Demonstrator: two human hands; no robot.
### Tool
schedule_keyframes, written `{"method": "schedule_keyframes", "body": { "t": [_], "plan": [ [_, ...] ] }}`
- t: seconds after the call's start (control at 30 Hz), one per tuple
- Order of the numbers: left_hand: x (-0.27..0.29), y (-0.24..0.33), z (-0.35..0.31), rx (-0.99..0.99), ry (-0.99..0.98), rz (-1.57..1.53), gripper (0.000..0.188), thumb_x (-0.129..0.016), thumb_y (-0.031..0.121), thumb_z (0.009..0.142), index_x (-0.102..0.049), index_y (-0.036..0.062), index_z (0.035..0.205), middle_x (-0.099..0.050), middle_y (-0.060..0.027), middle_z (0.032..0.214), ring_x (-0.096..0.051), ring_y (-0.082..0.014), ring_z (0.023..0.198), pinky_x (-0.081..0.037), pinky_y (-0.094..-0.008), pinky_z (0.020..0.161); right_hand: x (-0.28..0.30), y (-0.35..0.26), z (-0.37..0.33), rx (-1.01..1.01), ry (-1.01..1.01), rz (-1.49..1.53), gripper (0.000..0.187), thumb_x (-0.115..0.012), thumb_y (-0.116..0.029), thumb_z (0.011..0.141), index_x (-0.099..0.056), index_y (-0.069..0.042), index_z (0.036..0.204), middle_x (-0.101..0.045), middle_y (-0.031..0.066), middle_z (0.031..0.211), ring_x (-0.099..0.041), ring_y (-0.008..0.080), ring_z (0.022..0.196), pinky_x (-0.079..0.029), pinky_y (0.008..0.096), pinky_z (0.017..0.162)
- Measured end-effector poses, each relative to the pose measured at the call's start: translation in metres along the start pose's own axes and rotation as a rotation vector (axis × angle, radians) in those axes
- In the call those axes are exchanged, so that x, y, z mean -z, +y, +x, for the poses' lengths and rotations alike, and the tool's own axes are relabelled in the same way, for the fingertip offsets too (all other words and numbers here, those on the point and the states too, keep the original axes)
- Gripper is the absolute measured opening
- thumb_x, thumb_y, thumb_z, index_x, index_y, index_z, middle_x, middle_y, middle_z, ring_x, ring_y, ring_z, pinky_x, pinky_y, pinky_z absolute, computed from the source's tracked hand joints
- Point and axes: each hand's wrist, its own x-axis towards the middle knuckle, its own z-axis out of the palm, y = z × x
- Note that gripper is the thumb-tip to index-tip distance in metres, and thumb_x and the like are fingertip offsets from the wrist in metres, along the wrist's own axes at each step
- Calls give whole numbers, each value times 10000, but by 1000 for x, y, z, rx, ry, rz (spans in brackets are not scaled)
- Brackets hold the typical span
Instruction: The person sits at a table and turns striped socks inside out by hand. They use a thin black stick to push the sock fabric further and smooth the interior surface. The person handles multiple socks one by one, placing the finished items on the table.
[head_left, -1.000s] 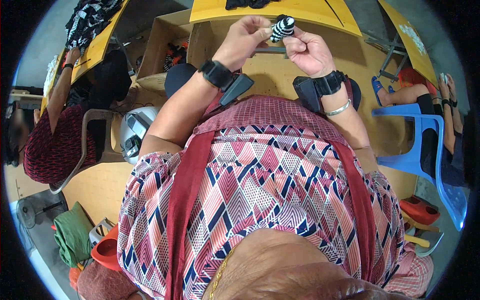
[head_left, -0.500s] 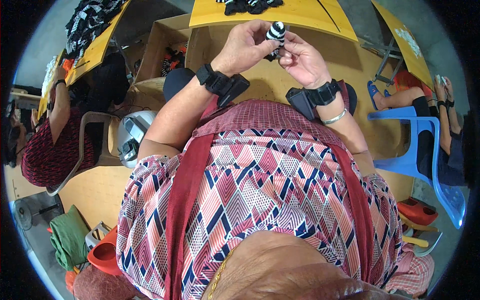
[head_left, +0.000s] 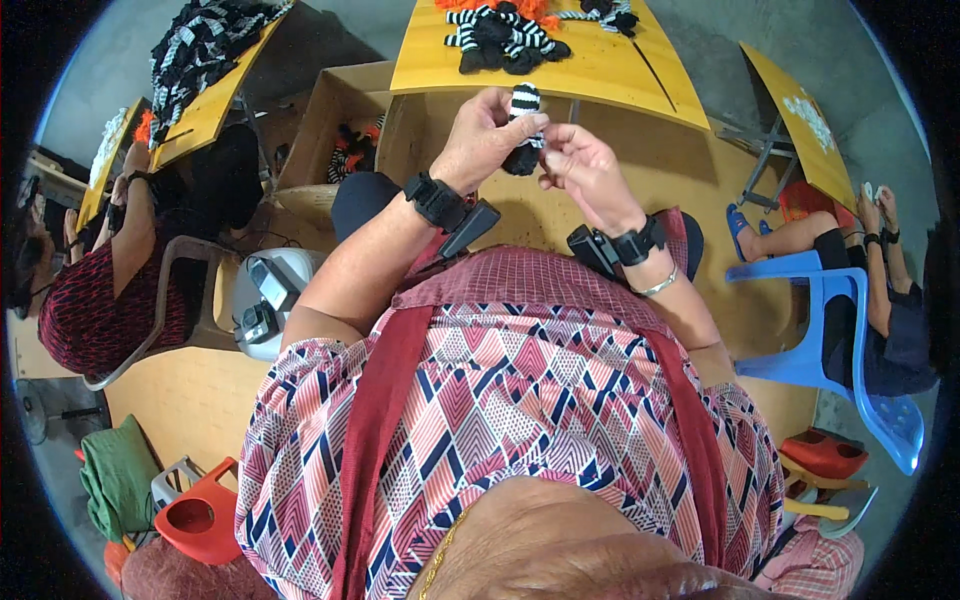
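Observation:
A small stuffed knitted piece (head_left: pixel 523 100), striped black and white with a plain black lower end, is upright in front of me. My left hand (head_left: pixel 478 142) grips it from the left, thumb across its front. Just to its right, my right hand (head_left: pixel 588 172) has thumb and fingers pinched together against its side; whatever lies between those fingertips is too small to make out. Beyond my hands, on the yellow table (head_left: pixel 610 85), lie several black-and-white striped knitted pieces (head_left: pixel 495 40) beside orange fluffy material (head_left: pixel 525 12).
An open cardboard box (head_left: pixel 325 115) with striped and orange pieces stands left of the table. A heap of striped pieces (head_left: pixel 200 55) covers another table. People work at left (head_left: pixel 110 290) and right (head_left: pixel 890 340), near a blue chair (head_left: pixel 800 320).
My hands and the knitted piece sit lower in the picture and slightly left. The piece's black lower end now shows. More of the table has come into view.

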Motion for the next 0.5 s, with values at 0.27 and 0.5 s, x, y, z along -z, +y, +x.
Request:
{"method": "schedule_keyframes", "body": {
  "t": [0.27,0.5],
  "plan": [
    [4,-43,-6,527,-125,-493,254,-573,259,817,-521,32,916,-541,-16,747,-534,-101,632,-462,-255,576,29,28,10,136,40,-707,105,-536,-81,763,-580,4,805,-583,64,698,-551,159,648,-443,285,602],
    [22,6,-5,387,35,-748,195,-545,173,828,-496,26,947,-534,-95,831,-555,-236,782,-472,-438,772,175,-72,76,326,489,-1469,154,-565,-167,735,-602,-31,797,-596,158,748,-573,303,725,-452,367,659]
  ]
}}
